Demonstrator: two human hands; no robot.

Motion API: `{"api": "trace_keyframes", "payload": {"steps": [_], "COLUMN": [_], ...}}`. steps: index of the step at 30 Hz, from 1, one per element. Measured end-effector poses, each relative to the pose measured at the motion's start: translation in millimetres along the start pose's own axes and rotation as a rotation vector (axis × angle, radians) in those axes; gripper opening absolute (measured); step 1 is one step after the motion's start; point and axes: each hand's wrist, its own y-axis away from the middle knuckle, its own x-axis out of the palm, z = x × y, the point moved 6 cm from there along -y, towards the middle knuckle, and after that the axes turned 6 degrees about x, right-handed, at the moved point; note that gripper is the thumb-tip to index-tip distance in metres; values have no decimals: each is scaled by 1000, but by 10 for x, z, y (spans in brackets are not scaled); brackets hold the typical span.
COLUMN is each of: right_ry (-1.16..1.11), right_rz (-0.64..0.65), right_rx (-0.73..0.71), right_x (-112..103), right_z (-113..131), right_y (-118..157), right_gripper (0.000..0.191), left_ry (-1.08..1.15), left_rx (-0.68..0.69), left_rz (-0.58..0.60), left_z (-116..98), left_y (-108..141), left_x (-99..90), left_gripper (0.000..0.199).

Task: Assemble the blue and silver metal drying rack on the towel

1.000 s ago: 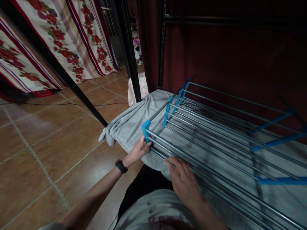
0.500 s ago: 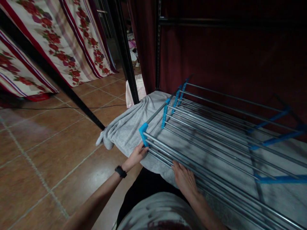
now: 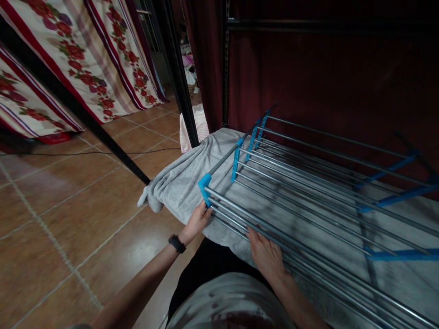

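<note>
A folding clothes drying rack [image 3: 223, 161] with grey metal rods and blue plastic joints lies on a grey blanket [image 3: 185, 183]. My left hand [image 3: 199, 219] is closed on the rack's near left end, just below a blue corner piece [image 3: 205, 187]. A dark watch band circles that wrist. My right hand [image 3: 265, 251] grips the front rods further right, its fingertips curled over them and partly hidden. Blue brackets [image 3: 398, 255] on the rack's right side stick out over the blanket.
Black metal posts [image 3: 178, 73] stand at the left and back. A dark red curtain [image 3: 308, 87] hangs behind the rack, and a floral curtain [image 3: 103, 59] at far left. Brown floor tiles [image 3: 68, 219] show at left, crossed by a cable [image 3: 137, 151]. A striped cloth [image 3: 187, 132] hangs by a post.
Both hands keep hold of the rack in nearly the same places. My left wrist has shifted slightly right and the right-hand brackets sit slightly differently; little else differs.
</note>
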Motion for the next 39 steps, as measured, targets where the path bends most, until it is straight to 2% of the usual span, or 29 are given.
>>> {"api": "trace_keyframes", "payload": {"steps": [9, 18, 33, 39], "right_ry": [-5, -55, -60, -68], "right_rz": [-20, 118, 55, 44], "right_rx": [-7, -3, -34, -10], "right_x": [-7, 23, -36, -52], "right_z": [6, -16, -9, -7], "right_y": [23, -45, -70, -68], "right_gripper": [39, 46, 42, 38], "left_ry": [-42, -40, 77, 57], "left_rx": [-1, 0, -18, -25], "left_rz": [-106, -115, -102, -117], "left_z": [-25, 2, -9, -33], "left_y": [16, 7, -23, -24], "left_x": [33, 48, 32, 11], "left_gripper": [18, 13, 21, 14]}}
